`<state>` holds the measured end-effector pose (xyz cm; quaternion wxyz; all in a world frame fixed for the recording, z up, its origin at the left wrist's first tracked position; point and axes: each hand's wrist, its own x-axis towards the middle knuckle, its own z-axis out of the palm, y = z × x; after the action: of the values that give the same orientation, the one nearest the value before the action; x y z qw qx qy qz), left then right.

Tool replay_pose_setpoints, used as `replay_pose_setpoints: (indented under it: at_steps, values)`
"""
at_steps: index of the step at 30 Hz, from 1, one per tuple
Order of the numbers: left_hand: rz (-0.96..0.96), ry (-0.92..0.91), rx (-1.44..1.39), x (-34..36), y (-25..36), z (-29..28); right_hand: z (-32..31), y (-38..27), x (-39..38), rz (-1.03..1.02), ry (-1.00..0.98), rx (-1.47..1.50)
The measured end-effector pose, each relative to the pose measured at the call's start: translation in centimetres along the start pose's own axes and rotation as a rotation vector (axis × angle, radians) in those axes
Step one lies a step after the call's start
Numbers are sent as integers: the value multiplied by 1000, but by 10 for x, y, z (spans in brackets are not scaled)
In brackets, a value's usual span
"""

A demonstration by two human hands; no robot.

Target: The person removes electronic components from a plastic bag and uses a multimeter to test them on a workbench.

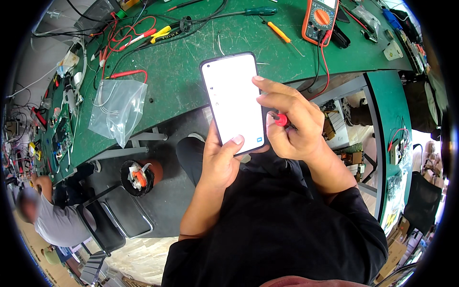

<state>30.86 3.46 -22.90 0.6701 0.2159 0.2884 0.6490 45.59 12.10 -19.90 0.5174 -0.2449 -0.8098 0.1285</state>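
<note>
L hand (221, 162): grasping phone (234, 105), thumb over lower front
R hand (297, 122): clasping 1 red tool (281, 119), fingertips nr phone
Phone txt: tiny, unreadable

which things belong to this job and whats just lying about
In use:
- phone, in the left hand
- red object, in the right hand

Seemingly just lying about:
- orange multimeter
- clear plastic bag
- yellow-handled tool
- green-handled tool

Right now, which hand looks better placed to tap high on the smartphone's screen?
Probably the right hand: its index fingertip is at the upper right edge of the smartphone, though it also holds a red object. The left hand grips the lower end, thumb over the lower screen.
</note>
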Motion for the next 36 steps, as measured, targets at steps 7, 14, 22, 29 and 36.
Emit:
replay_pose_setpoints:
  at_steps: [7,14,22,29,36]
  values:
    - [-7,-21,-14,0,-1,-2,1,1,0,35,-20,10]
    - [-1,-22,-13,0,0,-3,-6,-8,0,88,-71,35]
    - [17,5,-86,4,7,-6,-1,-9,-22,40,-102,75]
    - [14,9,-68,12,7,-11,-2,-15,-41,-70,-222,181]
    - [18,-34,-62,11,10,-9,0,-15,-42,-111,-257,148]
